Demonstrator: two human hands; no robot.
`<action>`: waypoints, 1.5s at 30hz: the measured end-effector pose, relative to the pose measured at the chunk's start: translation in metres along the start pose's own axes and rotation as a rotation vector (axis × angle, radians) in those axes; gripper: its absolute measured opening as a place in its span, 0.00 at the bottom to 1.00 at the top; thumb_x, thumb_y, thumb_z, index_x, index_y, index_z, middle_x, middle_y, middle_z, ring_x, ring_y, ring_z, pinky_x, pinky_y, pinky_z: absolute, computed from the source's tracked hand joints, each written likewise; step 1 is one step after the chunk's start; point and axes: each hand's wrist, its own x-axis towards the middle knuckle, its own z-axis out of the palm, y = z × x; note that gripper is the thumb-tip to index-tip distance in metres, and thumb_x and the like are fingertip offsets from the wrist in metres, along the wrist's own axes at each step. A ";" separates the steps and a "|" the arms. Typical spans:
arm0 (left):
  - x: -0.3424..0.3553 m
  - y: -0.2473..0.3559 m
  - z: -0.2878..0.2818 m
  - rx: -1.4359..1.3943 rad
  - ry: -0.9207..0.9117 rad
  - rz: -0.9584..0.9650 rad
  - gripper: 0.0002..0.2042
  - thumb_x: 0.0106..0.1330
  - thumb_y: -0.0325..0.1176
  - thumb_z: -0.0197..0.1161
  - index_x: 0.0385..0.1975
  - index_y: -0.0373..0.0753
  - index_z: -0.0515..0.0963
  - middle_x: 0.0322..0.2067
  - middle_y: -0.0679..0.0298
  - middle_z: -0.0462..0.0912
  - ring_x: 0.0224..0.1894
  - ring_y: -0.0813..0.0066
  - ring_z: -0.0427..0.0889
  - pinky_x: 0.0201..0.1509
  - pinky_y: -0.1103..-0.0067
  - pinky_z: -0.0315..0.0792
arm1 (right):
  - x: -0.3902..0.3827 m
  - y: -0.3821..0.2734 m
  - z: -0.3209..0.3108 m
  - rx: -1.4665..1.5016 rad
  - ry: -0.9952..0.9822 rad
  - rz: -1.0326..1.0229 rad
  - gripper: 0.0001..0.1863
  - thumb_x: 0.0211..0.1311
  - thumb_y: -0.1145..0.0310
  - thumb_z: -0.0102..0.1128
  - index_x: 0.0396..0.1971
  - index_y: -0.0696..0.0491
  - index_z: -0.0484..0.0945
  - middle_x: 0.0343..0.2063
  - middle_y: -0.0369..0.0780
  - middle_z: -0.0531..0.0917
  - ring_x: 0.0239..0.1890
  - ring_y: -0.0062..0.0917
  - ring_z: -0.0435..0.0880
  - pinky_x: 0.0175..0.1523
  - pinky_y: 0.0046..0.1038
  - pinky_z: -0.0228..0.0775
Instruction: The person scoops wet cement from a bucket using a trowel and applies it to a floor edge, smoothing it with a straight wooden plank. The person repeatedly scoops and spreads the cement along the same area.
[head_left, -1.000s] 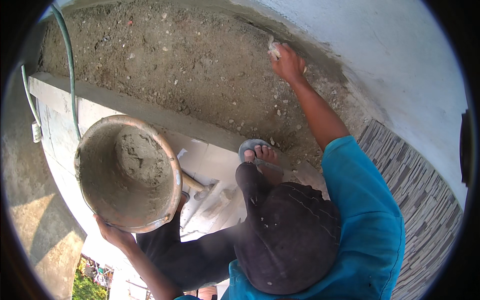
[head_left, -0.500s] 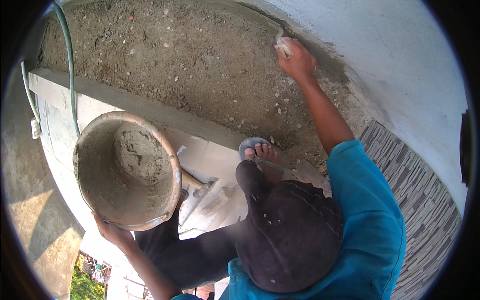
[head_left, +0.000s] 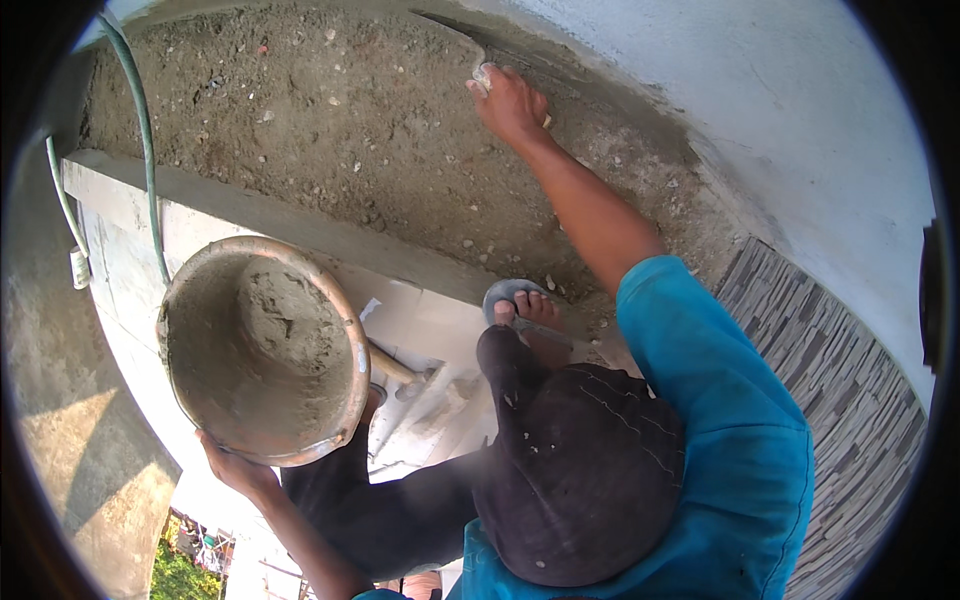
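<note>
My left hand grips the lower rim of a round, mortar-stained bucket, tilted so that its mouth faces me. Wet grey mortar clings inside, heaped toward one side. Farther up, my right hand is closed round the handle of a trowel. The trowel's thin blade lies along the foot of the white wall, against a smooth band of damp mortar; part of the handle is hidden by my fingers. Below the trowel spreads rough, pebbly soil.
A pale concrete ledge borders the soil, with a green hose hanging over its left end. White wall curves along the right, above striped stone cladding. My sandalled foot stands at the ledge. Steps lie beneath the bucket.
My right hand has slid the trowel leftward and slightly up along the wall's foot. The bucket, still in my left hand, appears shifted slightly right and down with the whole view.
</note>
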 end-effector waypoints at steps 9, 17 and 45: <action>-0.005 0.008 0.005 -0.012 0.028 -0.011 0.29 0.80 0.46 0.43 0.66 0.23 0.62 0.65 0.47 0.67 0.64 0.59 0.70 0.68 0.67 0.66 | -0.027 0.014 -0.033 0.063 -0.009 0.116 0.26 0.69 0.49 0.54 0.61 0.46 0.76 0.57 0.43 0.80 0.57 0.40 0.81 0.59 0.44 0.71; -0.002 0.009 0.001 -0.037 0.012 0.006 0.30 0.80 0.47 0.44 0.67 0.23 0.62 0.65 0.48 0.67 0.64 0.60 0.70 0.68 0.67 0.66 | -0.055 0.046 -0.051 0.078 0.005 0.206 0.25 0.68 0.49 0.55 0.61 0.44 0.76 0.60 0.39 0.79 0.60 0.38 0.79 0.63 0.42 0.67; -0.011 0.016 0.008 -0.018 0.006 0.013 0.29 0.80 0.47 0.44 0.64 0.24 0.66 0.62 0.50 0.70 0.60 0.62 0.73 0.64 0.68 0.70 | -0.041 0.038 -0.026 0.343 -0.175 0.160 0.31 0.66 0.42 0.54 0.58 0.51 0.78 0.58 0.46 0.80 0.61 0.43 0.78 0.64 0.39 0.69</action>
